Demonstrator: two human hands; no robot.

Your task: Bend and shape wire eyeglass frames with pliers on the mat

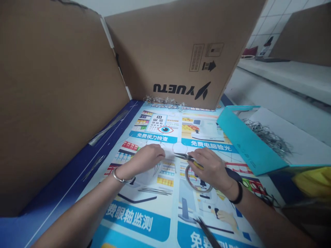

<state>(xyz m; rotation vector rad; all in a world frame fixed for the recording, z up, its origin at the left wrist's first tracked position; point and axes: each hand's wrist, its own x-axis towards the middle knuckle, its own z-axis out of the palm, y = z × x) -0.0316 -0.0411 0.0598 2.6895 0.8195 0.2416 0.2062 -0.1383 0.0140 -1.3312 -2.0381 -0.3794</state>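
Note:
My left hand (151, 155) is closed in a pinch above the printed mat (178, 210); what lies between its fingertips is too fine to make out. Thin curved strands show just below it. My right hand (212, 167) grips a pair of pliers (184, 156) with yellow and dark handles, their narrow jaws pointing at my left fingertips, a small gap away. Beneath the right hand lies a coil of wire (189, 179), partly hidden by it. Several straight wire pieces (155, 190) rest on the mat below my left hand.
A teal box (253, 146) at the right holds a tangle of wire bits (269, 136). Cardboard panels (165, 51) stand at the back and left. Wire bundles (93, 167) lie along the left edge. A dark pointed tool (207, 232) lies at the front; clear-looking bits (165, 101) line the back.

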